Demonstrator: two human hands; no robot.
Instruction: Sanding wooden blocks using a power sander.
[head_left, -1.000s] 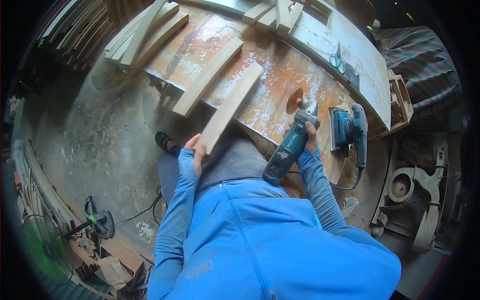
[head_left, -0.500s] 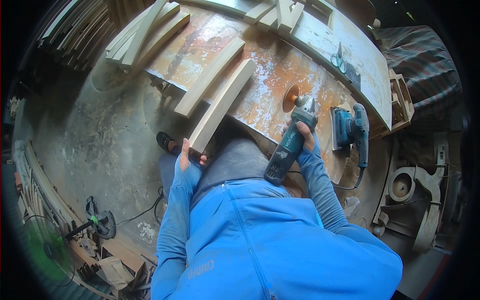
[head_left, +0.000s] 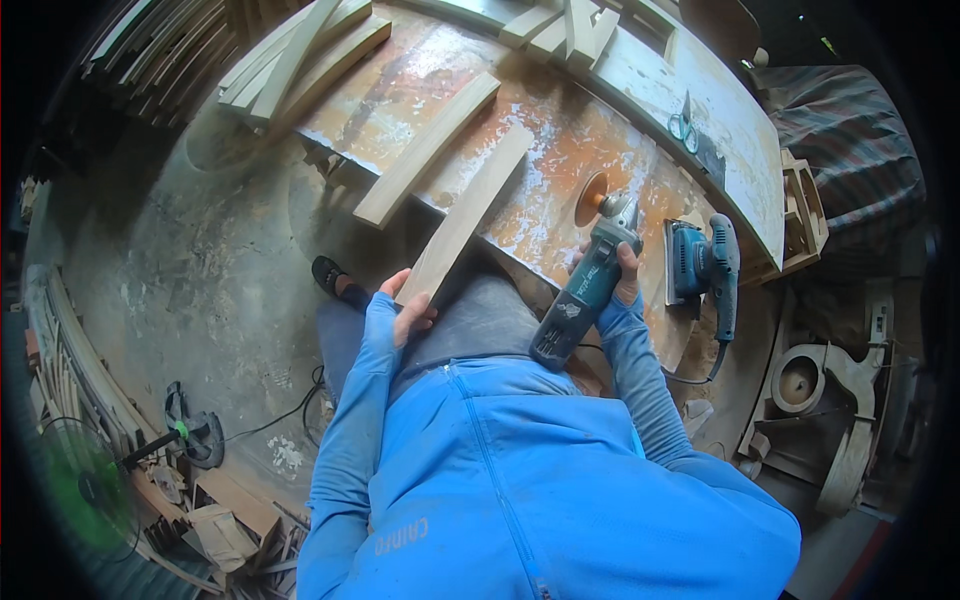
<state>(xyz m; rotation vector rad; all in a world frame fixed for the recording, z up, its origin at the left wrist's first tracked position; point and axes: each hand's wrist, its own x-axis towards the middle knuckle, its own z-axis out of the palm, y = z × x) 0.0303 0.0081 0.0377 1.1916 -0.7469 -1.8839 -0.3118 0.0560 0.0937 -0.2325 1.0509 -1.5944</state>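
My left hand [head_left: 403, 308] grips the near end of a pale wooden bar [head_left: 468, 212]; its far end reaches over the worn work table [head_left: 545, 150]. In my right hand [head_left: 626, 272] is a teal and black angle grinder [head_left: 585, 290], held by its body. An orange-brown disc [head_left: 591, 198] sits on the grinder's head, just above the table and apart from the bar. A second wooden bar [head_left: 428, 150] lies to the left of the held one, jutting past the table edge. Right of the grinder rests a teal sander [head_left: 695, 258] with its cord.
More wooden bars [head_left: 290, 65] are piled at the table's far left, others [head_left: 565, 35] at the back. Scissors [head_left: 684, 128] lie on the white board [head_left: 735, 150]. At lower left stand a fan [head_left: 92, 490] and wood scraps [head_left: 225, 535]. A grey machine [head_left: 840, 385] is at right.
The held bar has rolled so that its broad face shows, and its far end has shifted slightly right. My left fingers have moved round its near end. The grinder has barely moved.
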